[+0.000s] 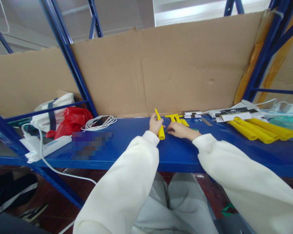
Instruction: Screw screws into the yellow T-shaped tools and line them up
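Note:
My left hand (154,123) is closed around a yellow tapered tube (161,134), which tilts with its narrow end up and away from me. Just to its right, my right hand (182,130) rests low over the blue shelf top (136,146), fingertips pinched together. A small dark tip shows at those fingers, too small to name. Behind the right hand lie several small yellow T-shaped pieces (177,118). A flat grey metal strip (206,122) and a stack of black-and-white cards (192,114) lie farther right.
Several yellow tubes (263,130) with printed cards lie at the right. To the left are a coiled white cable (99,123), a red plastic bag (74,120) and a white power strip (56,145). Cardboard (185,68) walls the back between blue posts (70,58).

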The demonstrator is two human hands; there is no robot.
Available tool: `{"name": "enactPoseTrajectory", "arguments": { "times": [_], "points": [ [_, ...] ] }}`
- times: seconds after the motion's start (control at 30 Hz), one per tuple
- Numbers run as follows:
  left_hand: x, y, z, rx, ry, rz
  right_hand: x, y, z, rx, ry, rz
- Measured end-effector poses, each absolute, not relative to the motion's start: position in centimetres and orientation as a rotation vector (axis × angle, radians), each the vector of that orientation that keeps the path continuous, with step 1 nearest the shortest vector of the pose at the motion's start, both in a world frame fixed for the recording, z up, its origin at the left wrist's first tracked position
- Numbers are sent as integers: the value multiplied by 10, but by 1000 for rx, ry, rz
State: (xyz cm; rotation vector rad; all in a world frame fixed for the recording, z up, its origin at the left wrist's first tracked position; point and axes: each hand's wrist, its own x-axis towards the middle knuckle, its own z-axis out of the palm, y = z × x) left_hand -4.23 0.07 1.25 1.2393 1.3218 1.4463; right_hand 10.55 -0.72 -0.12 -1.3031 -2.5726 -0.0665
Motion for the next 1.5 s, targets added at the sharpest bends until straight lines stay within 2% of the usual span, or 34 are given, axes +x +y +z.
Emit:
{"name": "enactPoseTrajectory", "arguments": {
  "times": [0.33, 0.97, 1.2, 1.3, 1.5],
  "points": [
    [-42, 7, 8, 1225, 1319, 1496, 84, -11, 8, -1419, -2600, -92],
    [-45, 8, 8, 1220, 1293, 1509, 93, 5, 3, -1466, -2277, 20],
    [-45, 5, 11, 1207, 1280, 1492, 171, 25, 16, -1922, -1832, -76],
    [-44, 3, 12, 1202, 1269, 1491, 208, 28, 8, -2165, -1706, -50],
    [-45, 4, 10, 1212, 1251, 1496, 238, 38, -14, -2330, -1616, -156]
  ]
}}
